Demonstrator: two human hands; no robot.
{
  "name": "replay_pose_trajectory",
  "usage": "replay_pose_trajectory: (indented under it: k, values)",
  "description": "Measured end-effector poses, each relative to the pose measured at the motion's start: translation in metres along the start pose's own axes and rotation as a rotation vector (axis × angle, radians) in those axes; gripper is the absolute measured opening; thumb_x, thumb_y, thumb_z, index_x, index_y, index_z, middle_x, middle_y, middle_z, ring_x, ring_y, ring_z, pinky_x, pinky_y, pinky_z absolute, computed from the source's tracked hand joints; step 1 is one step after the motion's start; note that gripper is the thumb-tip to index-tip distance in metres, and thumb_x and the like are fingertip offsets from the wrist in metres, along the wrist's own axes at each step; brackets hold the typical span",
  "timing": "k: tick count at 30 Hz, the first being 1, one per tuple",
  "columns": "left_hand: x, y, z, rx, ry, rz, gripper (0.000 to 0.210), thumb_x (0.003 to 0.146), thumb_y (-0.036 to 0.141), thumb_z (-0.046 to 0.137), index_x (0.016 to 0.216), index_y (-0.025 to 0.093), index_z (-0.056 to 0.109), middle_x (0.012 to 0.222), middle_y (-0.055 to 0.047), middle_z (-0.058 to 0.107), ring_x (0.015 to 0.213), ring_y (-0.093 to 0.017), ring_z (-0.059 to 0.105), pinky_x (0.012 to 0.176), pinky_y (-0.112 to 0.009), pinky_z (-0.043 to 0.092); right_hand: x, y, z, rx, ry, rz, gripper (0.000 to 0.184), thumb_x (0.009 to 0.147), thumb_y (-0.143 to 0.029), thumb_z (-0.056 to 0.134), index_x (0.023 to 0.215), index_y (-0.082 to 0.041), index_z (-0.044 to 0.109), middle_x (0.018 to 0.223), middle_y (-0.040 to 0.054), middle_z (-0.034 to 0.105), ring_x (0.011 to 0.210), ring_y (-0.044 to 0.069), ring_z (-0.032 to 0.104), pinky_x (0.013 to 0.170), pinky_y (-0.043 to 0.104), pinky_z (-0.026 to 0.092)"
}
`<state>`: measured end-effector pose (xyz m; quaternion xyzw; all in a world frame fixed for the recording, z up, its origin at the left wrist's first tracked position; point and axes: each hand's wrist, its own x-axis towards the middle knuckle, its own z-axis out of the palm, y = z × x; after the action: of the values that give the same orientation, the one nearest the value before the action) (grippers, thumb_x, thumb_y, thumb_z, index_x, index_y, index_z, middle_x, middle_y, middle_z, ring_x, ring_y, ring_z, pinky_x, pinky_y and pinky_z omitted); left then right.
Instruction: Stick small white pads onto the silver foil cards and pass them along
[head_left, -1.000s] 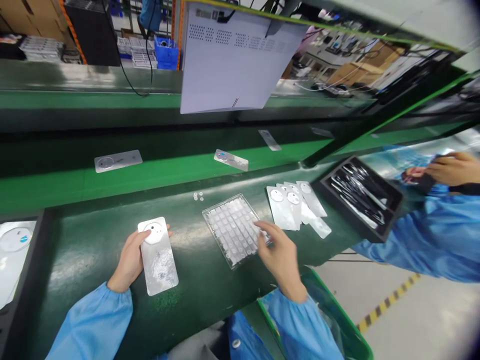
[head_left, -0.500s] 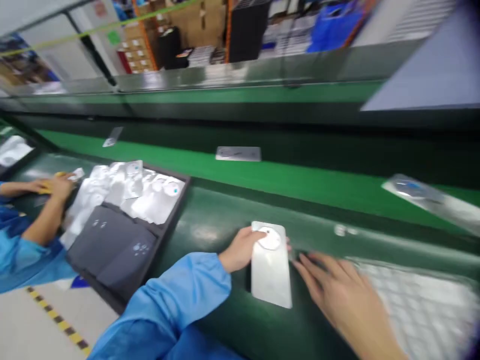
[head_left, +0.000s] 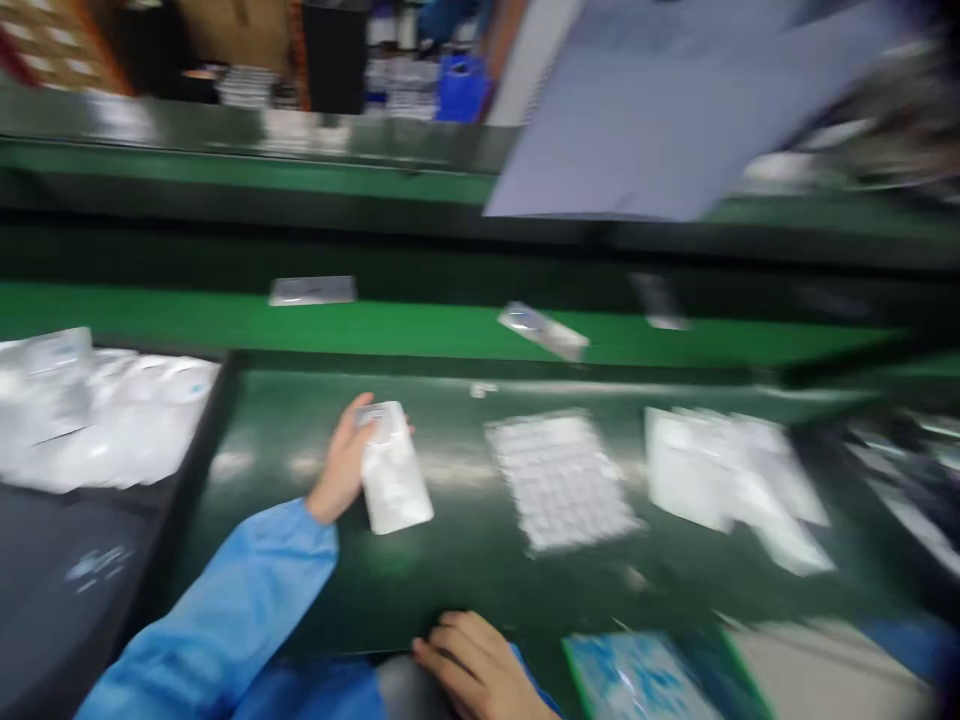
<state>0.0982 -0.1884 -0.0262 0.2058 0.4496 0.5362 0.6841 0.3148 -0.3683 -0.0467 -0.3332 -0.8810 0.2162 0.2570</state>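
My left hand (head_left: 346, 465) holds a flat white packet (head_left: 397, 480) by its upper end, thumb on the front and fingers behind. The packet tilts slightly above the green worktop (head_left: 300, 580); motion blur hides its print. Low in the view, at the worktop's near edge, my right hand (head_left: 484, 665) has loosely bent fingers with gaps between them, and I see nothing in it. To the right of the packet lies a clear sheet of small blister-like pockets (head_left: 562, 480).
A dark tray (head_left: 172, 500) of white pouches stands at the left. More white packets (head_left: 720, 470) lie at the right, near a blue-patterned packet (head_left: 637, 675). Single packets rest on the green belt (head_left: 420, 330) behind. A pale sheet (head_left: 622, 120) hangs above.
The view has swung to the right, bringing the packets at the right into sight. My right hand has left the packet's side and dropped to the worktop's near edge. My left hand still holds the packet.
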Motion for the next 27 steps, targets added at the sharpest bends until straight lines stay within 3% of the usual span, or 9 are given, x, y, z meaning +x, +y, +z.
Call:
replay_pose_trajectory:
  k: [1,3,5,7,9,12,18,22,27]
  values:
    - [0.002,0.001,-0.002,0.069,0.003,0.039,0.09,0.086,0.037,0.072,0.16,0.023,0.023,0.108,-0.008,0.078,0.099,-0.03,0.076,0.087,-0.041,0.059,0.009,-0.003,0.001,0.062,0.032,0.05,0.031,0.109,-0.023,0.044,0.119,-0.023,0.074,0.087,0.0064,0.077,0.082,0.02,0.071,0.075,0.031,0.059]
    - [0.01,-0.001,-0.008,0.261,0.028,0.177,0.094,0.088,0.041,0.072,0.163,0.026,0.017,0.115,-0.009,0.077,0.098,-0.027,0.077,0.089,-0.041,0.06,0.031,0.001,0.002,0.248,0.132,0.289,0.029,0.107,-0.031,0.052,0.1,-0.021,0.077,0.082,0.0069,0.075,0.076,0.018,0.069,0.069,0.028,0.057]
    - [0.015,-0.002,-0.013,0.468,-0.002,0.252,0.073,0.091,0.047,0.068,0.154,0.022,0.042,0.117,-0.011,0.077,0.101,-0.028,0.076,0.092,-0.041,0.059,0.056,0.014,-0.003,0.484,0.294,0.573,0.029,0.101,-0.04,0.063,0.086,-0.02,0.077,0.077,0.0059,0.075,0.068,0.017,0.067,0.061,0.026,0.053]
    - [0.013,-0.001,-0.013,0.658,-0.063,0.308,0.048,0.092,0.05,0.062,0.127,0.017,0.069,0.113,-0.012,0.079,0.105,-0.03,0.075,0.096,-0.042,0.058,0.082,0.028,-0.013,0.751,0.447,0.753,0.033,0.093,-0.049,0.071,0.081,-0.019,0.075,0.074,0.0053,0.075,0.059,0.015,0.064,0.052,0.025,0.049]
    - [0.003,0.001,-0.011,0.783,-0.112,0.372,0.037,0.092,0.048,0.062,0.104,0.017,0.079,0.109,-0.011,0.08,0.108,-0.031,0.074,0.1,-0.042,0.056,0.107,0.039,-0.022,1.0,0.57,0.802,0.036,0.084,-0.054,0.079,0.082,-0.018,0.073,0.074,0.0056,0.075,0.056,0.014,0.062,0.047,0.023,0.045]
    - [-0.009,-0.001,-0.005,0.84,-0.162,0.466,0.028,0.088,0.041,0.069,0.102,0.02,0.082,0.108,-0.009,0.081,0.103,-0.028,0.076,0.097,-0.037,0.058,0.135,0.05,-0.028,1.265,0.691,0.827,0.039,0.072,-0.052,0.089,0.082,-0.019,0.071,0.071,0.0033,0.071,0.057,0.013,0.059,0.044,0.02,0.04]
    - [-0.013,-0.012,-0.006,0.781,-0.245,0.585,0.02,0.087,0.023,0.076,0.106,0.022,0.083,0.095,-0.005,0.082,0.077,-0.019,0.078,0.069,-0.025,0.061,0.152,0.051,-0.024,1.49,0.583,0.936,0.033,0.066,-0.043,0.096,0.076,-0.017,0.078,0.054,-0.0065,0.044,0.05,0.006,0.031,0.042,0.017,0.025]
    - [-0.012,-0.012,-0.008,0.753,-0.243,0.625,0.017,0.089,0.018,0.076,0.101,0.025,0.085,0.095,-0.004,0.082,0.083,-0.02,0.078,0.077,-0.026,0.061,0.15,0.05,-0.024,1.468,0.533,0.961,0.035,0.064,-0.046,0.096,0.074,-0.017,0.079,0.055,-0.0054,0.044,0.052,0.007,0.033,0.043,0.019,0.026]
    - [-0.01,-0.01,-0.007,0.745,-0.321,0.591,0.016,0.091,0.02,0.075,0.103,0.026,0.084,0.099,-0.004,0.082,0.087,-0.021,0.079,0.079,-0.026,0.061,0.145,0.058,-0.035,1.236,0.462,0.929,0.042,0.067,-0.055,0.092,0.07,-0.016,0.076,0.056,-0.004,0.049,0.048,0.006,0.035,0.041,0.02,0.025]
